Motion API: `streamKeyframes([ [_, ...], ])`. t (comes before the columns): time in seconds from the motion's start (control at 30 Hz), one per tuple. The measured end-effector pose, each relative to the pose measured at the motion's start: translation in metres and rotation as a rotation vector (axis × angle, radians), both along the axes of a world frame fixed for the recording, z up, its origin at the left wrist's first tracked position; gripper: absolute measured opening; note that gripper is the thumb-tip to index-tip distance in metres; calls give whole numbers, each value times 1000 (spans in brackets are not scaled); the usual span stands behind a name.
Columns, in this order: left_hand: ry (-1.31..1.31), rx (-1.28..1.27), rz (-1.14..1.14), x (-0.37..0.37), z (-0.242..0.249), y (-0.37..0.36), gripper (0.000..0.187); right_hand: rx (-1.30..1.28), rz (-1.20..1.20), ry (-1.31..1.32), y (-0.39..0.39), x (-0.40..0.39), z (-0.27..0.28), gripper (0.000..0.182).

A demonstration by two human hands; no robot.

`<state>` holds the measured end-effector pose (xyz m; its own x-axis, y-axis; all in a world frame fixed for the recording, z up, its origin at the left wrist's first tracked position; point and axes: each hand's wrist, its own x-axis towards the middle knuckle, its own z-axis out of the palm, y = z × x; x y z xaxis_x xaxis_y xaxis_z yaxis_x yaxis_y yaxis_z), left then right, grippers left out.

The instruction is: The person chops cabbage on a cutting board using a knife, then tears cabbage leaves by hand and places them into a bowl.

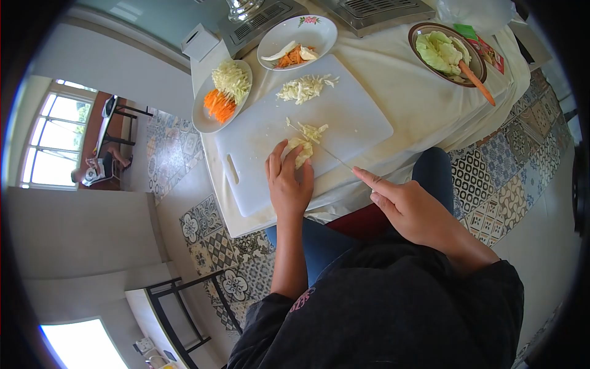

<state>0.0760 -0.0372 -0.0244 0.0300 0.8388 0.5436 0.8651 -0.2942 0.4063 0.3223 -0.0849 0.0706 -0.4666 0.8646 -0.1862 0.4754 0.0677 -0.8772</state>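
My right hand (405,206) is closed round the handle of a knife (335,158), index finger stretched along it. The thin blade points up and left, its tip end among pale shreds. With bent fingertips my left hand (290,181) holds a piece of cabbage (301,152) down on the white cutting board (353,107). Cut strips lie at the blade, touching that piece. Farther up the board rests a heap of shredded cabbage (304,89). The knife's handle is mostly hidden in my palm.
Left of the board, a plate (200,120) holds shredded carrot and cabbage. Behind it stands a flowered bowl (270,43) with carrot shreds and white pieces. At right, a brown-rimmed bowl (418,64) holds cabbage leaves and an orange-handled tool (478,83). A person (95,169) sits far left.
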Motion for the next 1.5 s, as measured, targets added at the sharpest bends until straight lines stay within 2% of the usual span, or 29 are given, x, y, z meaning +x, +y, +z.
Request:
streamKeyframes([
  [0.9,-6,-36,28,3,2,0,25,54,68,-42,-5,3,-18,50],
  [1.0,-1,-36,26,2,2,0,25,82,79,-67,-5,2,-19,55],
  [1.2,-22,-34,21,2,1,1,25,-7,68,-70,13,-15,-14,47],
  [1.3,-11,-17,18,2,0,1,25,125,25,3,23,-31,-43,46],
  [1.5,-30,-20,32,2,-2,1,26,105,35,-15,42,-47,-46,45],
])
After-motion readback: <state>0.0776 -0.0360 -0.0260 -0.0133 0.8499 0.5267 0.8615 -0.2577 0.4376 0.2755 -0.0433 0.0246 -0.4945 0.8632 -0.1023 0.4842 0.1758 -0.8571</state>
